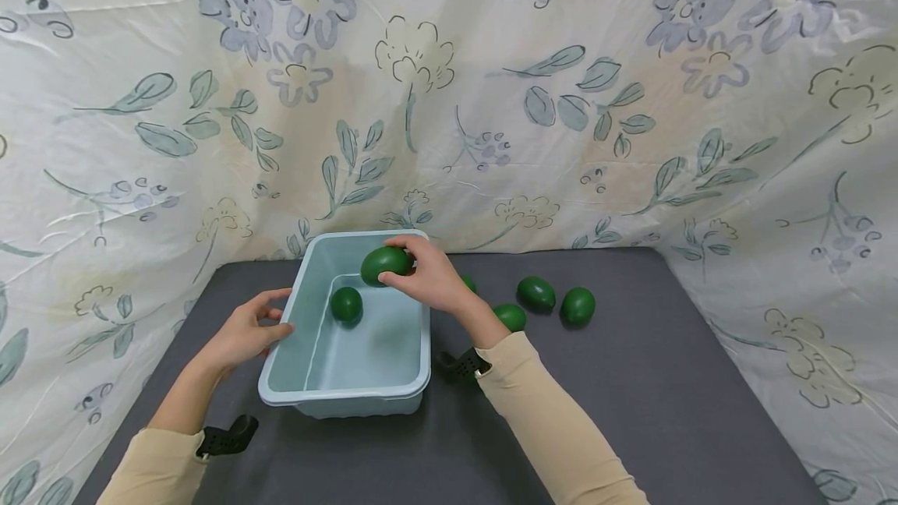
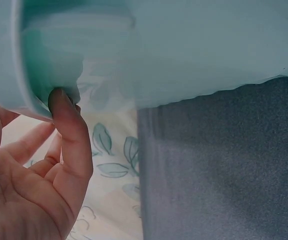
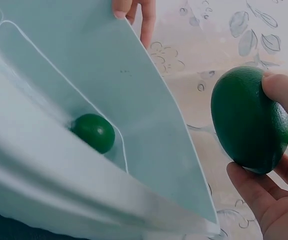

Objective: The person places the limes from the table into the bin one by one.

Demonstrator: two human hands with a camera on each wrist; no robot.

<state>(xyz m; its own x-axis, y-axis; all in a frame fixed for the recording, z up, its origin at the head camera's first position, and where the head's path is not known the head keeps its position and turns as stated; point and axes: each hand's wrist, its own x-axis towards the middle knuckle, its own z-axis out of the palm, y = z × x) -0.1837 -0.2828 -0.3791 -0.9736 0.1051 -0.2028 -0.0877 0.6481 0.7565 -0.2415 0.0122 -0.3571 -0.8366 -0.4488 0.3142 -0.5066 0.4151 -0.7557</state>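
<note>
A light blue plastic tub point(image 1: 345, 398) stands on the dark table, with one smooth green oval fruit point(image 1: 347, 305) lying on its floor. My right hand point(image 1: 433, 277) holds a second green oval fruit point(image 3: 251, 120) above the far right part of the tub. Thumb and fingertips pinch that fruit at its sides in the right wrist view. At the tub's left rim, my left hand point(image 1: 250, 327) grips the edge. In the left wrist view a fingertip point(image 2: 63, 102) tucks up under the overhanging rim point(image 2: 18, 60).
To the right of the tub, several more green fruits point(image 1: 536, 294) lie on the dark grey table point(image 1: 617, 404), one partly behind my right wrist. A floral cloth point(image 1: 463, 100) hangs behind the table. Each wrist wears a black strap point(image 1: 228, 436).
</note>
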